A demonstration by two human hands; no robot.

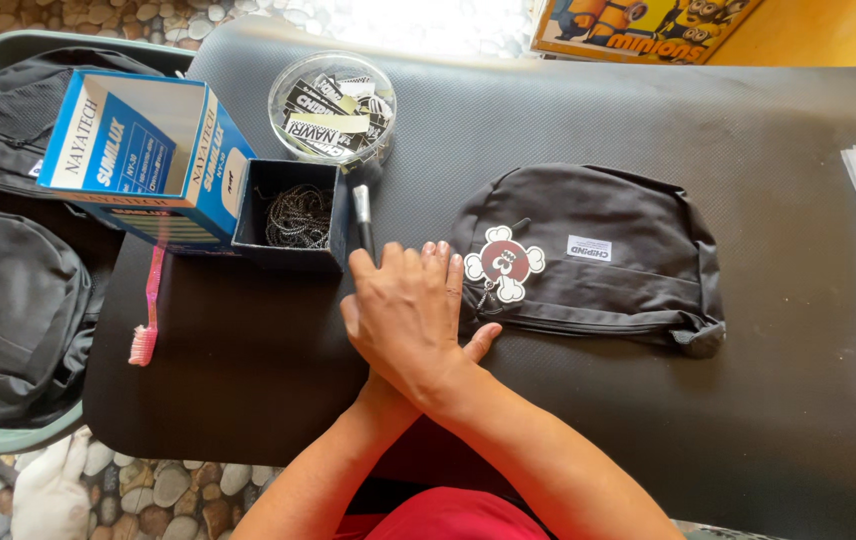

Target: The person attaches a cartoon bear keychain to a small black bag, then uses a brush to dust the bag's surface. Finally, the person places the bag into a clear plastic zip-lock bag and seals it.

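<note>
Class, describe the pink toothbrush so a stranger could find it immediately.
Start at the black mat covering the table, then go to the blue carton at its left end. Just below lies the toothbrush, bristles nearest the person; it is the only pink, slender thing there.

Head-worn view, looking steeply down, close over black table

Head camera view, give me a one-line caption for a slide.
Two crossed hands press the edge of a black pouch with a round keychain charm, beside a small box of chains on a black mat.
</note>
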